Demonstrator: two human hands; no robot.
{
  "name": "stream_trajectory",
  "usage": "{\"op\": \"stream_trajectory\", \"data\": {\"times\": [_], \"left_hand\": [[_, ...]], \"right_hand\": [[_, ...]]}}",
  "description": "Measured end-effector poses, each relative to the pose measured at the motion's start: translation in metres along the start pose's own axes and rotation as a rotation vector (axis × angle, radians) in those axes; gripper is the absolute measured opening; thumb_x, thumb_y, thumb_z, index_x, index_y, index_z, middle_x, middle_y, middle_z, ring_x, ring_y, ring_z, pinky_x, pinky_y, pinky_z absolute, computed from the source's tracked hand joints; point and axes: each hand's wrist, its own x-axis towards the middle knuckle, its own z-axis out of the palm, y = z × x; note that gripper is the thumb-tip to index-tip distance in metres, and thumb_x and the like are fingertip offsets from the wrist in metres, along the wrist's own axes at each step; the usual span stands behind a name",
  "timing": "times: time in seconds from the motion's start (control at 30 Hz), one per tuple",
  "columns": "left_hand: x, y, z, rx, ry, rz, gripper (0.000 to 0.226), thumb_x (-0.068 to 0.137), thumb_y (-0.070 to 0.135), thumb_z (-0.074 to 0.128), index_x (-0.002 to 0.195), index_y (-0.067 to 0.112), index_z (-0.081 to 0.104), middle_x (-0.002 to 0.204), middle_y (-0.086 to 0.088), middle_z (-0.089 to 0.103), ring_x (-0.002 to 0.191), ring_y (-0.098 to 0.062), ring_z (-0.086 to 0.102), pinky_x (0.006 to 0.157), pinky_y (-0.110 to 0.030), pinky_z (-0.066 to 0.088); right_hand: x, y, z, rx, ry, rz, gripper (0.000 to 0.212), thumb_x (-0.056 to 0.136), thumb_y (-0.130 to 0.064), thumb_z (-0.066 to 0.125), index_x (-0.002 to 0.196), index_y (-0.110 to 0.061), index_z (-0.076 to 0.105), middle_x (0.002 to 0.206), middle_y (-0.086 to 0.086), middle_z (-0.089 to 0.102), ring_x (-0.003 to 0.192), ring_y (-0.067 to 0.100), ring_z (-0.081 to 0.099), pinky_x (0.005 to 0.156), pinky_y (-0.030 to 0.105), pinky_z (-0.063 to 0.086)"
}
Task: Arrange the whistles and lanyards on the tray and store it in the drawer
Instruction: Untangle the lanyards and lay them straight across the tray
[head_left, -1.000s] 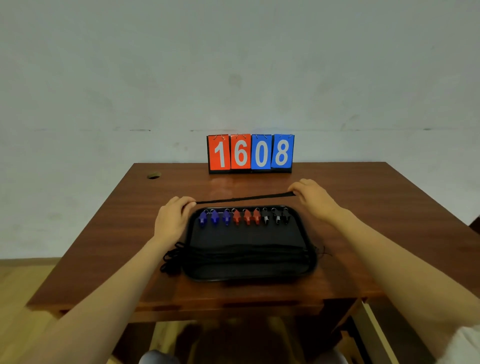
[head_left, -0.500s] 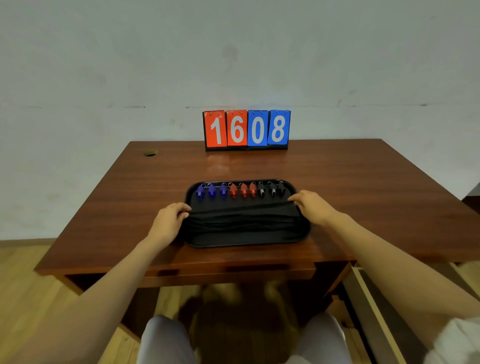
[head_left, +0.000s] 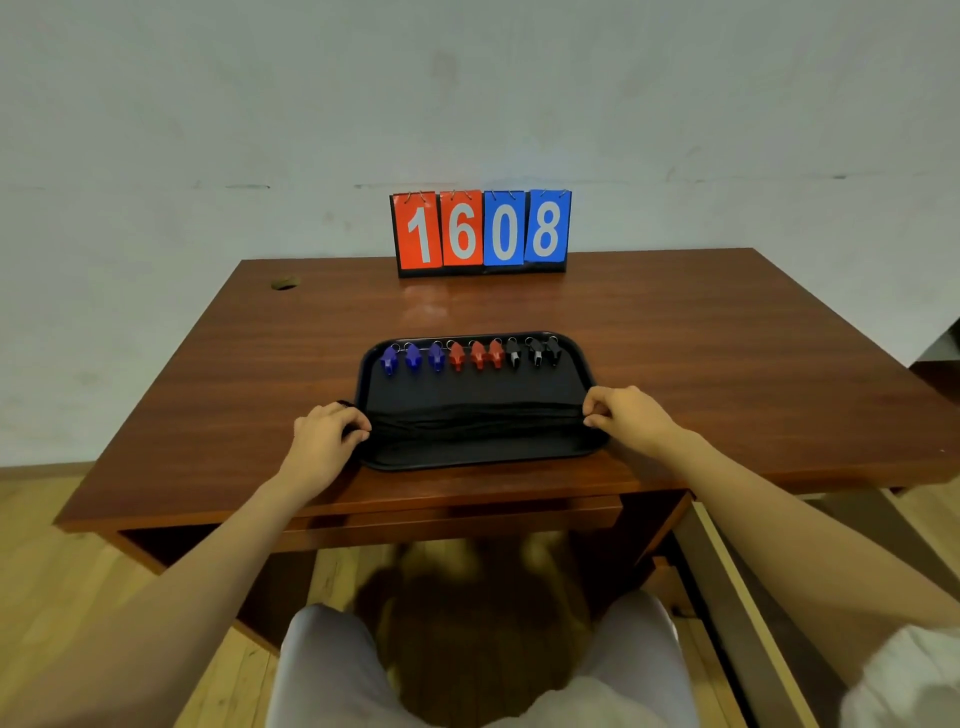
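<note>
A black tray (head_left: 478, 456) lies near the front of the brown desk. Along its far edge stand blue whistles (head_left: 413, 357), red whistles (head_left: 477, 355) and black whistles (head_left: 534, 353) in a row. A bundle of black lanyards (head_left: 475, 421) stretches across the tray's middle. My left hand (head_left: 326, 435) pinches the bundle's left end at the tray's left rim. My right hand (head_left: 621, 418) pinches the right end at the right rim. A small loop of cord shows behind my left hand.
A flip scoreboard (head_left: 482, 231) reading 1608 stands at the desk's back edge by the wall. A cable hole (head_left: 284, 283) sits at the back left. An open drawer (head_left: 753, 597) juts out low on the right, beside my knees.
Both hands carried the stretched lanyard from behind the whistles down onto the lanyard bundle in the tray. The view pulled back, so the desk looks farther away.
</note>
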Motion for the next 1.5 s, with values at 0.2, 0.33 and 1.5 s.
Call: {"op": "stream_trajectory", "data": {"times": [0.2,0.33,1.5], "left_hand": [[-0.001,0.001,0.004,0.116,0.044,-0.011,0.011,0.089,0.021,0.061,0.093,0.025,0.071,0.103,0.002,0.058,0.11,-0.023,0.045,0.086,-0.036,0.024],[-0.003,0.003,0.007,0.167,0.047,0.005,0.013,0.089,0.028,0.06,0.096,0.027,0.071,0.099,0.004,0.054,0.109,-0.022,0.043,0.083,-0.034,0.022],[0.046,0.039,0.032,0.253,0.016,-0.036,0.031,0.098,0.022,0.043,0.122,0.013,0.062,0.108,-0.012,0.057,0.105,-0.032,0.048,0.086,-0.041,0.038]], "right_hand": [[0.0,0.002,0.006,-0.119,0.049,-0.02,0.007,0.092,-0.02,0.057,0.095,-0.016,0.063,0.095,0.004,0.065,0.092,0.013,0.041,0.073,0.028,0.04],[-0.001,-0.001,0.004,-0.293,0.111,-0.091,0.014,0.093,-0.026,0.056,0.099,-0.018,0.065,0.097,0.0,0.063,0.096,0.019,0.045,0.076,0.026,0.034],[0.051,-0.015,0.004,-0.168,0.158,0.104,0.025,0.094,-0.028,0.05,0.101,-0.011,0.066,0.102,0.011,0.065,0.107,0.031,0.052,0.086,0.042,0.046]]}}
